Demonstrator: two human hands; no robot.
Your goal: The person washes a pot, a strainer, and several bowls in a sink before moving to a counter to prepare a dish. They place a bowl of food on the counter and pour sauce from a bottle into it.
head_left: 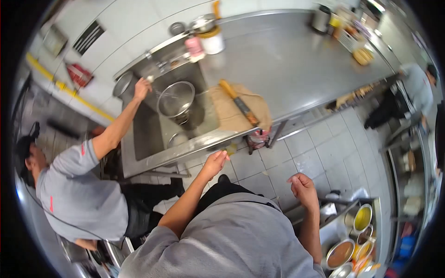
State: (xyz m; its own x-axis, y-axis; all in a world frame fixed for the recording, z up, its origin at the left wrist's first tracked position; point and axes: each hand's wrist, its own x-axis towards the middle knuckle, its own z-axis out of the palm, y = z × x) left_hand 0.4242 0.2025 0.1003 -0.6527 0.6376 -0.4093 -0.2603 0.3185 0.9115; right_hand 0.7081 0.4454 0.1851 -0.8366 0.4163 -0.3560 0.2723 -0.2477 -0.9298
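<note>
Left grip (215,164) closed near sink (147,134), right grip (303,187) closed, pan (340,254) of brown liquid, pot (363,217) of yellow (alongside)

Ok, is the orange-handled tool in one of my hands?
No, the tool lies on the cloth, apart from your left hand and right hand.

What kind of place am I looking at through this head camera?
Most likely a commercial kitchen: a steel sink set in a long metal counter, containers of sauce or soup at lower right, and co-workers in matching grey shirts.
</note>
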